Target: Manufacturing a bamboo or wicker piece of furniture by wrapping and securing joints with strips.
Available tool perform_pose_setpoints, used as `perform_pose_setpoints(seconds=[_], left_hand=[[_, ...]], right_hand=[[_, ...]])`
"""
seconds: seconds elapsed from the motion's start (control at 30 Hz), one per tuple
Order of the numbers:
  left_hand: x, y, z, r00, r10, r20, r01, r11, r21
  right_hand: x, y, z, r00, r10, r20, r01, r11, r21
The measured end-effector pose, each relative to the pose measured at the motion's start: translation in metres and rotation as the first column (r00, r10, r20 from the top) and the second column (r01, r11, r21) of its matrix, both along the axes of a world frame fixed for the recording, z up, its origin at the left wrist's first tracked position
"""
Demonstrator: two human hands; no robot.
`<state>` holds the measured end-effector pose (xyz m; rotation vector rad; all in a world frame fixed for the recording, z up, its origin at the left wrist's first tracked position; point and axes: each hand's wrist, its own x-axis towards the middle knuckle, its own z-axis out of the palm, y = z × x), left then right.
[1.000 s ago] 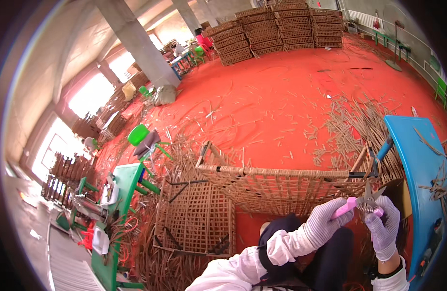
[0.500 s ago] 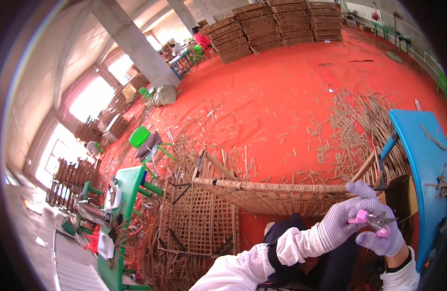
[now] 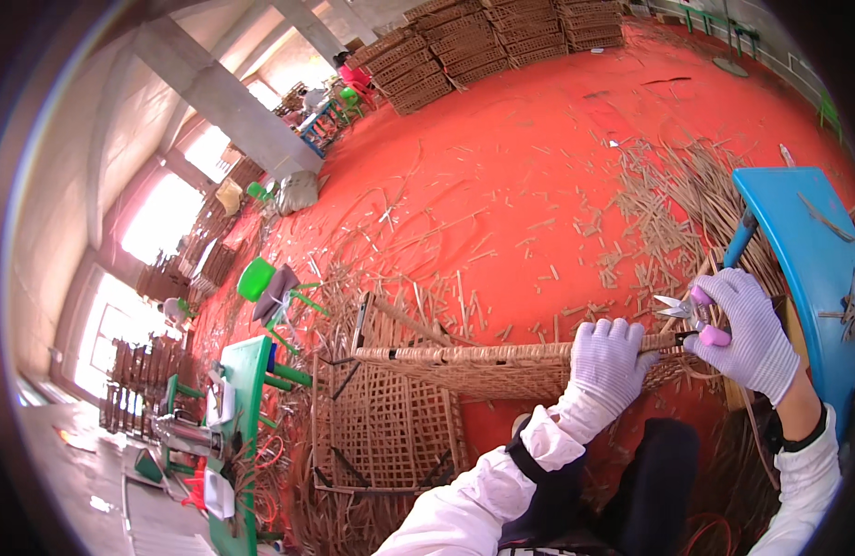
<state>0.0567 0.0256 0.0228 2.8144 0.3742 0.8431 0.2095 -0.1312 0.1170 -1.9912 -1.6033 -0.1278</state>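
Observation:
A brown woven basket point(image 3: 501, 360) stands before me, its long wrapped rim running left to right. My left hand point(image 3: 605, 369), in a pale striped glove, has its fingers curled over that rim near the right end. In my right hand point(image 3: 753, 335), gloved alike, is a pair of pink-handled pruning snips point(image 3: 713, 334). Their blades are parted and point left, just above the rim's right corner. A second flat lattice-woven piece point(image 3: 386, 417) with a dark metal frame lies to the left, partly behind the basket. The basket's lower right side is hidden by my hands and legs.
A blue table point(image 3: 793, 222) stands close on my right, a green table point(image 3: 242, 398) on the left beside a green chair point(image 3: 257, 278). Cut strips point(image 3: 664, 208) litter the red floor. Stacked woven baskets point(image 3: 501, 42) fill the back; people sit at the far left.
My hands have parted: the left went onto the basket rim, while the right rose with the snips. The blades now point left instead of right. The whole view has shifted slightly.

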Motion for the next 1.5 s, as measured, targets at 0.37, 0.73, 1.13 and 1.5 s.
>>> perform_pose_setpoints(seconds=[0.37, 0.73, 1.13, 1.5], left_hand=[[-0.036, -0.040, -0.009, 0.997, 0.005, -0.081, -0.006, 1.000, -0.009], [-0.036, -0.037, -0.014, 1.000, 0.018, -0.002, -0.018, 0.992, 0.122], [-0.044, -0.046, -0.013, 0.995, 0.057, -0.085, -0.048, 0.993, 0.110], [-0.043, -0.042, -0.017, 0.997, 0.043, -0.057, -0.036, 0.993, 0.113]], right_hand=[[0.009, -0.029, -0.012, 0.982, -0.105, 0.160, 0.136, 0.970, -0.199], [0.007, -0.061, -0.023, 0.967, -0.022, 0.252, 0.094, 0.957, -0.276], [-0.008, -0.058, -0.023, 0.955, 0.062, 0.291, 0.069, 0.905, -0.419], [-0.016, -0.058, -0.019, 0.965, 0.004, 0.263, 0.133, 0.855, -0.501]])
